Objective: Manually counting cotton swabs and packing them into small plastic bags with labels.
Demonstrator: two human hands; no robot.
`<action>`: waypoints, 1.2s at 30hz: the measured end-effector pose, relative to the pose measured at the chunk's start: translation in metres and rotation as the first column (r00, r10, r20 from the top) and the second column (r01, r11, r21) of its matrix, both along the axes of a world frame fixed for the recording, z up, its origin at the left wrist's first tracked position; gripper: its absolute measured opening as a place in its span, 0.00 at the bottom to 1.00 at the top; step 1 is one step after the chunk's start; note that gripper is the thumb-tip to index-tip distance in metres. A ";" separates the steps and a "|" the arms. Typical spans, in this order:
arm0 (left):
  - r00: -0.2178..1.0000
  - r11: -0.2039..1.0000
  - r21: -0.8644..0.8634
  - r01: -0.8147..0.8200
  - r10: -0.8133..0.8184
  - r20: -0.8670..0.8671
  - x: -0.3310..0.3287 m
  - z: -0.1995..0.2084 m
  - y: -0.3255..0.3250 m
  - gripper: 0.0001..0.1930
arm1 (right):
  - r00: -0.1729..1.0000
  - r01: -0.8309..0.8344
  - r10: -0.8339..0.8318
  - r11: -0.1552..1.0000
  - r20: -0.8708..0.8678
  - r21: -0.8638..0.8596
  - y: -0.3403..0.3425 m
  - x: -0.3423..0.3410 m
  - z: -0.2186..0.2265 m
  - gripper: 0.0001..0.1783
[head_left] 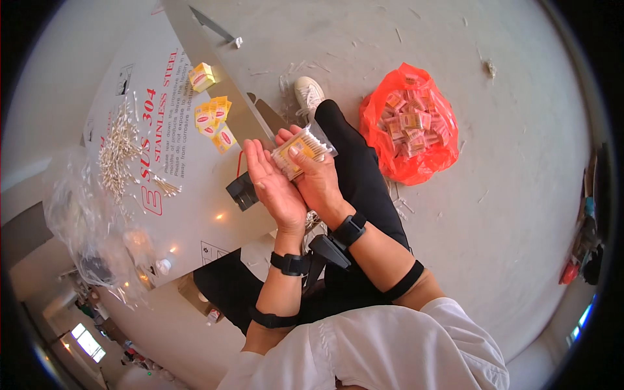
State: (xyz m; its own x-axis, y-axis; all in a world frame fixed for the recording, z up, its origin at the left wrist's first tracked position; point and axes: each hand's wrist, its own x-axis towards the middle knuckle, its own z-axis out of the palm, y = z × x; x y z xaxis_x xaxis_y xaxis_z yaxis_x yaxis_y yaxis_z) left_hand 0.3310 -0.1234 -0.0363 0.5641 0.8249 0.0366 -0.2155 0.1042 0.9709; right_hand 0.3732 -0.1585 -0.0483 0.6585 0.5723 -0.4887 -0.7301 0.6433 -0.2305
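Observation:
Over my lap, my right hand (320, 183) holds a clear packet of cotton swabs (308, 148) with a yellow card inside, its thumb pressed across the front. White swab tips show along the packet's upper right edge. My left hand (281, 194) lies palm up against the right one, its fingers stretched out beside the packet's left side. Left of my hands, several yellow cards (213, 116) lie fanned on the table, with a small stack of yellow cards (202, 77) above them. A heap of loose cotton swabs (121, 148) is spread farther left.
A red plastic bag (448, 153) of filled packets stands open on the floor at right. Crumpled clear plastic (81, 221) covers the left side of the printed metal table (195, 188). A dark box (243, 192) sits by the table edge. Stray swabs litter the floor.

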 end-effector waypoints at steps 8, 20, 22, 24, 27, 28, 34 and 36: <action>0.946 0.942 0.100 0.321 -0.314 -0.079 0.007 0.012 -0.001 0.48 | 0.999 0.019 -0.019 1.000 0.027 0.019 0.001 0.000 -0.011 0.26; 0.488 0.489 0.545 0.681 0.253 -0.836 -0.053 0.002 -0.002 0.44 | 0.999 0.028 -0.026 0.995 -0.022 0.091 -0.002 0.009 -0.015 0.26; 0.456 0.485 0.508 0.712 0.229 -0.860 -0.052 0.003 -0.001 0.45 | 0.999 0.025 -0.021 0.995 -0.035 0.096 -0.002 0.008 -0.014 0.25; 0.442 0.492 0.483 0.724 0.208 -0.873 -0.047 0.004 -0.001 0.45 | 0.999 0.022 -0.017 0.995 -0.047 0.101 -0.002 0.008 -0.012 0.24; 0.432 0.488 0.467 0.738 0.191 -0.881 -0.045 0.005 0.000 0.45 | 0.998 0.015 -0.008 0.993 -0.062 0.119 -0.004 0.009 -0.012 0.23; 0.437 0.476 0.474 0.740 0.195 -0.878 -0.043 0.004 0.000 0.45 | 0.998 0.016 -0.009 0.994 -0.070 0.109 -0.004 0.009 -0.013 0.22; 0.538 0.511 0.577 0.638 0.241 -0.808 -0.045 -0.003 0.001 0.42 | 0.995 0.022 -0.010 0.992 -0.101 0.122 -0.005 0.010 -0.011 0.21; 0.526 0.508 0.569 0.647 0.243 -0.815 -0.041 -0.002 0.003 0.42 | 0.997 -0.015 0.022 0.996 -0.080 0.089 -0.005 0.011 -0.011 0.24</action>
